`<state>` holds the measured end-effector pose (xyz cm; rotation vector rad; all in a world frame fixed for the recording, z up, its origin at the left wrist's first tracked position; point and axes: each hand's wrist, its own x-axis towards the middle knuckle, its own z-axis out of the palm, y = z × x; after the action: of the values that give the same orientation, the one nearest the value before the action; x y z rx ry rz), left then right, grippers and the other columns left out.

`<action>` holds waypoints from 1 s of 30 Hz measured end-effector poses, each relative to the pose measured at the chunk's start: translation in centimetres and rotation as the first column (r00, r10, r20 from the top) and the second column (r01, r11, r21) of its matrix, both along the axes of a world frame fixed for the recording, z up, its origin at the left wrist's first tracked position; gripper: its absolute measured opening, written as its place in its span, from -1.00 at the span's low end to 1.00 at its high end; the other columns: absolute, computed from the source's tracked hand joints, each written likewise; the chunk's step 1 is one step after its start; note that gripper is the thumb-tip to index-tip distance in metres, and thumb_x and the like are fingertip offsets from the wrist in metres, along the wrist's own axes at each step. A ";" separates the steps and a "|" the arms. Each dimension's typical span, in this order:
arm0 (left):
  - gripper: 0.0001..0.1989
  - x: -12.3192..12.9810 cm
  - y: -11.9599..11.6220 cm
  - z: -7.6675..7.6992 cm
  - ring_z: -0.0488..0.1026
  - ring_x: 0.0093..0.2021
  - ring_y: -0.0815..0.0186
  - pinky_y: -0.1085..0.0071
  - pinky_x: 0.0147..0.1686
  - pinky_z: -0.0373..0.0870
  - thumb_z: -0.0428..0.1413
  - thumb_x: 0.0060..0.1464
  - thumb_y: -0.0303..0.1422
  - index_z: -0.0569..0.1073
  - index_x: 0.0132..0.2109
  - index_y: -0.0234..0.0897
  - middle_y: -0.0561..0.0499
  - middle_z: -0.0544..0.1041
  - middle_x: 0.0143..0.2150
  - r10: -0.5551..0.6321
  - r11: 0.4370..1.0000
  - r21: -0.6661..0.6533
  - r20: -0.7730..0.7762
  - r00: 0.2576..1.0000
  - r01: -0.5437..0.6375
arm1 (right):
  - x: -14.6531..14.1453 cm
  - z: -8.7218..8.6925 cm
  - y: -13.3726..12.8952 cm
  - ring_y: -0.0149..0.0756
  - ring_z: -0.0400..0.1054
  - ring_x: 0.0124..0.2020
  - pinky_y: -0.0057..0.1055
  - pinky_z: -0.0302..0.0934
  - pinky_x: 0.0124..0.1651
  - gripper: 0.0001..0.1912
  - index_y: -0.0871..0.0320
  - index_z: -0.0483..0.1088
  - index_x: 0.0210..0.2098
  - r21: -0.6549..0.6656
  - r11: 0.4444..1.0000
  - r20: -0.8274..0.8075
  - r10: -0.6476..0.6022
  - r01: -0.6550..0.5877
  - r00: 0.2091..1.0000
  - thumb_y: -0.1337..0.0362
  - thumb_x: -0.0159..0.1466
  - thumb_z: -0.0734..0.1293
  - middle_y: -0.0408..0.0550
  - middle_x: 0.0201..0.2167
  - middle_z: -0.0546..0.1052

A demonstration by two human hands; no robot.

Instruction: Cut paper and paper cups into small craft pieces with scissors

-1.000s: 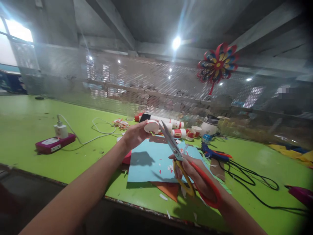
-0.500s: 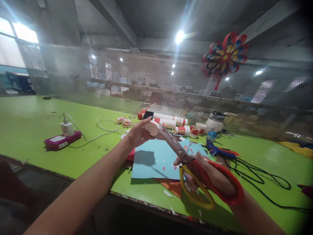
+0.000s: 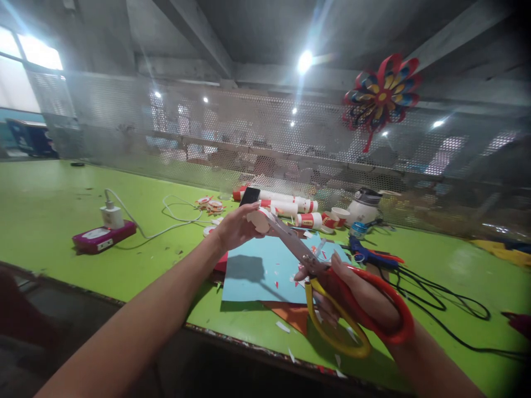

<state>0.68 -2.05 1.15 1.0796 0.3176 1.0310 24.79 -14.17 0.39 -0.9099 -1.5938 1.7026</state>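
Note:
Between the fingers of my left hand (image 3: 237, 225) is a small round white piece (image 3: 260, 221), which looks like the base of a paper cup. My right hand (image 3: 352, 284) grips large scissors (image 3: 296, 246) with one red and one yellow handle. The tips of their nearly closed blades meet the right edge of the white piece. Below both hands lies a light blue sheet (image 3: 249, 282) scattered with red and white paper scraps. Part of the right hand's fingers is hidden behind the handles.
Paper cups (image 3: 309, 221) and a phone (image 3: 250, 196) lie behind my hands. At right are a blue glue gun (image 3: 375, 258) with black cords and a white jug (image 3: 364, 207). A purple power strip (image 3: 103, 236) with a charger stands left on the green table (image 3: 166, 265). Mesh panels rise behind.
The scissor blades have drawn closer together at the white piece, and the yellow handle has shifted slightly right. The white piece has turned a little in my left hand.

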 end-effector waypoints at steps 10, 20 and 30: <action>-0.78 0.3 0.0 -0.4 0.41 -0.45 0.31 0.39 -0.47 0.32 0.11 -0.01 -0.24 0.53 -0.38 -0.33 -0.07 0.53 -0.47 -0.043 0.999 -0.021 0.049 0.998 0.044 | -0.3 -0.1 -0.2 -0.48 0.09 -0.70 -0.49 0.04 -0.55 -0.37 0.18 0.41 -0.12 -0.028 1.000 -0.043 -0.004 0.003 0.999 -0.20 0.29 0.03 -0.26 -0.70 0.25; -0.69 0.6 -0.4 -0.2 0.42 -0.45 0.32 0.42 -0.47 0.25 0.08 0.00 -0.19 0.51 -0.34 -0.40 -0.09 0.52 -0.45 -0.079 0.996 0.036 0.060 0.995 0.077 | -0.2 -1.1 0.2 -0.51 0.09 -0.64 -0.54 0.07 -0.55 -0.49 0.20 0.38 -0.07 0.158 0.987 -0.014 -0.038 0.040 0.999 -0.07 0.36 0.06 -0.24 -0.62 0.24; -0.68 0.6 -0.2 -0.2 0.41 -0.44 0.31 0.43 -0.48 0.19 0.07 -0.01 -0.19 0.49 -0.34 -0.42 -0.12 0.50 -0.42 -0.094 0.994 0.054 0.062 0.994 0.091 | -0.2 -1.3 0.2 -0.51 0.11 -0.64 -0.53 0.09 -0.55 -0.51 0.20 0.37 -0.07 0.171 0.985 -0.036 -0.005 0.011 0.999 -0.05 0.36 0.06 -0.24 -0.61 0.23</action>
<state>1.30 -2.25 0.90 1.0943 0.1886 0.9927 24.62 -14.01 -0.95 -0.7949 -1.6810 1.5408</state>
